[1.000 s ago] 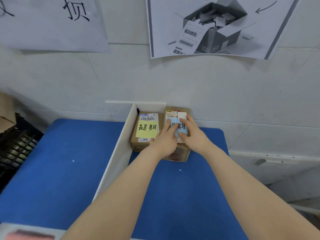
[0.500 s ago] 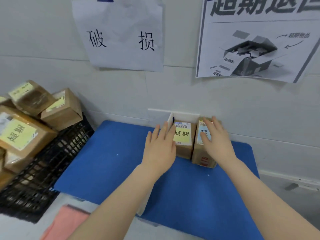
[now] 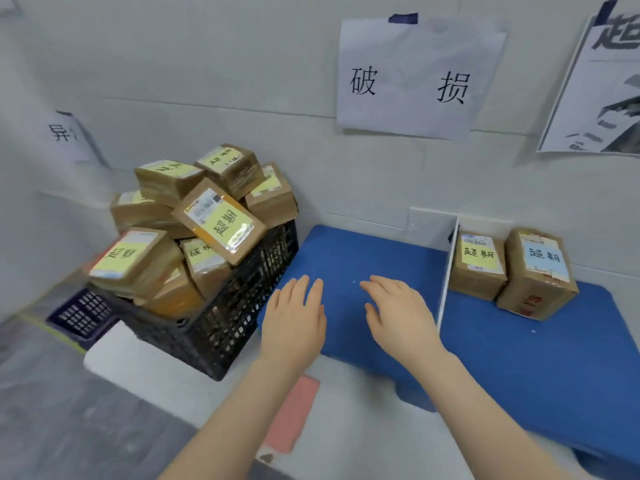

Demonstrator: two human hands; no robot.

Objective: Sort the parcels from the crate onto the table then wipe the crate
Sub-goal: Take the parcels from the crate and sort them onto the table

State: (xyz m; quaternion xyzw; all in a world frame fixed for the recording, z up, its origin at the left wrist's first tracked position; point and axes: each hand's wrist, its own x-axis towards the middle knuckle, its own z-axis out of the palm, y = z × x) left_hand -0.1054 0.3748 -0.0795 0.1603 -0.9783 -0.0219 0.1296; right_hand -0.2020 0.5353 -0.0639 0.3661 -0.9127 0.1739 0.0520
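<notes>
A black plastic crate (image 3: 228, 320) at the left is heaped with several brown cardboard parcels (image 3: 218, 225) bearing yellow notes. Two parcels stand on the blue table mat (image 3: 519, 358) right of a white divider (image 3: 448, 271): one with a yellow note (image 3: 479, 268), one with a blue note (image 3: 536, 275). My left hand (image 3: 294, 323) and my right hand (image 3: 401, 317) hover flat over the mat's left section, fingers straight, holding nothing, between the crate and the divider.
A pink cloth (image 3: 291, 414) lies on the white ledge near me. A paper sign (image 3: 415, 77) hangs on the wall above the mat's left section, a poster (image 3: 602, 91) at the far right. A dark blue basket (image 3: 81, 315) sits left of the crate.
Both hands have let go of the blue-note parcel and moved left across the divider. My view has swung left, bringing the crate fully into sight.
</notes>
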